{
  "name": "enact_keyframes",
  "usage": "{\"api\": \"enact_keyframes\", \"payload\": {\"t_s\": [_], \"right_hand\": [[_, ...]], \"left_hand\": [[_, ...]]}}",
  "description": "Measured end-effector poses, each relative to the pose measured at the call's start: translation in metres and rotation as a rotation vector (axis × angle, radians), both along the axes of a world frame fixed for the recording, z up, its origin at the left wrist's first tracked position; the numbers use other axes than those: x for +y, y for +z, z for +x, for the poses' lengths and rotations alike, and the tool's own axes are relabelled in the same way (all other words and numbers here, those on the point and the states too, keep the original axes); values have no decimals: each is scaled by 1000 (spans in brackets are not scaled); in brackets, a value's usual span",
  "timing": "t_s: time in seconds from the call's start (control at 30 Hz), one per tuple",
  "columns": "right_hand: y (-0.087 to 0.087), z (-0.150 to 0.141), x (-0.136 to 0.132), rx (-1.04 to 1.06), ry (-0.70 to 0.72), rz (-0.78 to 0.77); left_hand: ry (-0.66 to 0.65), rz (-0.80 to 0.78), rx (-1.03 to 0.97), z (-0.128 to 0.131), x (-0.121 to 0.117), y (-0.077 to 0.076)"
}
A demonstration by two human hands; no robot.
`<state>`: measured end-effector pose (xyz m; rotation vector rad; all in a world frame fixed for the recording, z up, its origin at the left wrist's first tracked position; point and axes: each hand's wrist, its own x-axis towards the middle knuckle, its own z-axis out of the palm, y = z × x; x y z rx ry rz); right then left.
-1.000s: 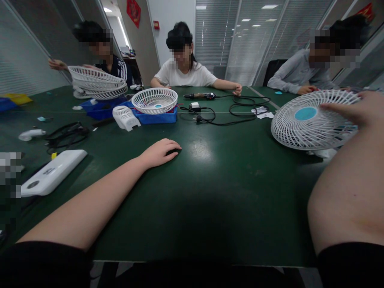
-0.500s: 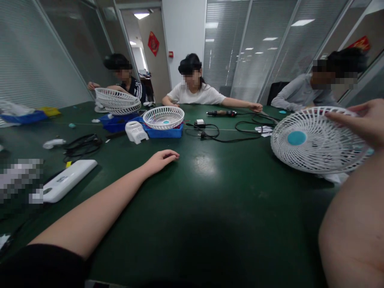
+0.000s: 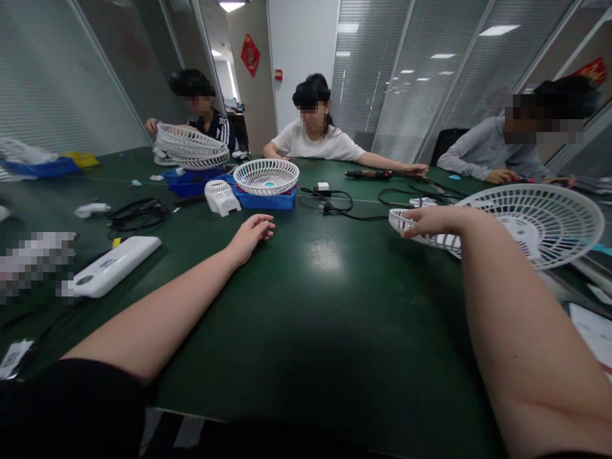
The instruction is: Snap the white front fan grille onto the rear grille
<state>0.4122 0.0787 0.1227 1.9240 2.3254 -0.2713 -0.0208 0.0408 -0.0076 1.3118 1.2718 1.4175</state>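
My left hand (image 3: 251, 234) rests palm down on the green table (image 3: 315, 306), fingers loosely stretched out, holding nothing. My right hand (image 3: 428, 222) grips the left rim of a white fan grille (image 3: 526, 220), which lies nearly flat, hollow side up, just above the table at the right. My right forearm crosses in front of part of the grille.
Ahead stand a blue tray (image 3: 265, 199) with another white grille (image 3: 266, 176) on it, a white motor housing (image 3: 221, 196), black cables (image 3: 344, 207) and a screwdriver (image 3: 368, 173). A white base plate (image 3: 112, 274) lies left. Three people sit at the far side; one holds stacked grilles (image 3: 191, 146).
My right hand moved from the grille's right rim to its left rim, and the grille has turned over to lie flatter, hollow side up. My left hand barely shifted.
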Motion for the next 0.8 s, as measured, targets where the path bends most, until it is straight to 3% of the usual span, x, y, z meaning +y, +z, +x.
{"api": "enact_keyframes", "payload": {"t_s": [0.1,0.3,0.53,0.8], "right_hand": [[-11,-12,8,-27,-17,-195],[-22,-34,-1,-20,-7,-330],[-18,-61,-10,-150,146,-226],[-7,-72,-20,-144,447,-137]], "left_hand": [[6,-16,-26,1,1,1],[5,-31,-66,2,2,1],[34,-52,-142,-2,5,1],[87,-51,-252,-2,2,5]]}}
